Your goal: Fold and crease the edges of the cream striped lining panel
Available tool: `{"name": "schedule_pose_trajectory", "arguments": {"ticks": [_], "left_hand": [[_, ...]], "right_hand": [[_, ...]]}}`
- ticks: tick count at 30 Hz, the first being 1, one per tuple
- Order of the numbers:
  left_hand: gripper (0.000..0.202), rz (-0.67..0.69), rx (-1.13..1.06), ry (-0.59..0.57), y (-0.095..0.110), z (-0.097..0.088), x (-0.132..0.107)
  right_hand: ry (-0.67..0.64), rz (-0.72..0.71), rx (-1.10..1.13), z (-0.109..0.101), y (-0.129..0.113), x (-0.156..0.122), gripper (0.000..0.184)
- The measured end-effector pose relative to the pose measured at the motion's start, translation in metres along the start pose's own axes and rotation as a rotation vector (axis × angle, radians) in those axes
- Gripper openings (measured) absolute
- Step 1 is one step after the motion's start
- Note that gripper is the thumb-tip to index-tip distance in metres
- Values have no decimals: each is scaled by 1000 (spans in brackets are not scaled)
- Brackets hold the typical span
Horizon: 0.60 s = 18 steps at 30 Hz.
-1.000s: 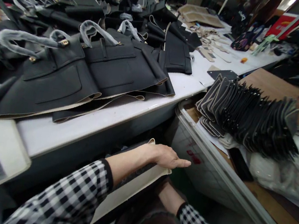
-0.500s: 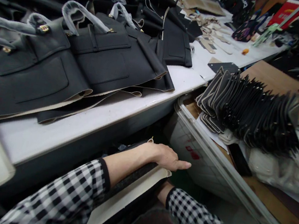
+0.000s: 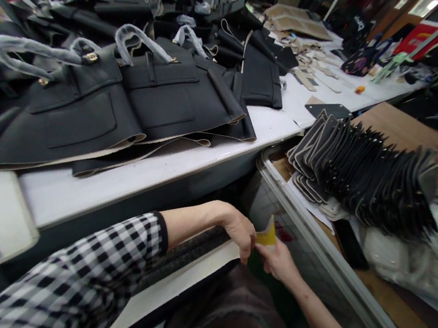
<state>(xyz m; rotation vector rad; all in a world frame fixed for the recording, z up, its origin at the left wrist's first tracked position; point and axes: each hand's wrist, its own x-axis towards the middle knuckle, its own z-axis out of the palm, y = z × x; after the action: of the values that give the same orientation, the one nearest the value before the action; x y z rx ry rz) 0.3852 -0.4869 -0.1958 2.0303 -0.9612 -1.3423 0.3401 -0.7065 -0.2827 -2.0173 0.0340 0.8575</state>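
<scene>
Across my lap lies a dark bag piece with a long cream edge (image 3: 184, 278), reaching from the bottom of the view up to my hands. My left hand (image 3: 238, 232) is at its far end, wrist bent and fingers curled down; what they grip is hidden. Just to its right, my right hand (image 3: 277, 259) pinches a small yellow piece (image 3: 268, 235) with a pale side, its pointed end sticking up. The yellow piece sits between the two hands, close to the left fingertips.
Black handbags (image 3: 82, 109) with wrapped handles cover the white table (image 3: 176, 174) at left. On the right, a plastic bin (image 3: 281, 188) bears a row of black flaps (image 3: 371, 171) and a phone (image 3: 350, 244). A cream board (image 3: 14, 220) stands at lower left.
My right hand has come out from under the bag piece and now holds the yellow piece. My left hand's outstretched finger has curled down. The view has shifted slightly.
</scene>
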Motion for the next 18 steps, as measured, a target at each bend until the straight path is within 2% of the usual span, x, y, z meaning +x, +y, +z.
{"name": "schedule_pose_trajectory", "arguments": {"ticks": [2, 3, 6, 8, 10, 14, 18], "left_hand": [[55, -22, -61, -2, -3, -1, 2], [61, -31, -87, -8, -4, -2, 2], [72, -33, -126, -58, -7, -4, 4], [78, -20, -127, -112, -7, -6, 5], [82, -9, -116, -163, -7, -8, 5], [93, -45, -91, -182, -6, -11, 5], [93, -50, -79, -194, -5, -13, 3]], "right_hand": [[-90, 42, 5, -28, 1, -19, 47], [-184, 71, 2, -39, 0, -30, 49], [-468, 117, -21, -55, -16, -54, 51], [-593, 136, -34, -49, -28, -60, 52], [-646, 162, -54, -36, -37, -58, 54], [-614, 152, -106, -16, -41, -43, 56], [-619, 179, -114, -10, -41, -35, 56]]}}
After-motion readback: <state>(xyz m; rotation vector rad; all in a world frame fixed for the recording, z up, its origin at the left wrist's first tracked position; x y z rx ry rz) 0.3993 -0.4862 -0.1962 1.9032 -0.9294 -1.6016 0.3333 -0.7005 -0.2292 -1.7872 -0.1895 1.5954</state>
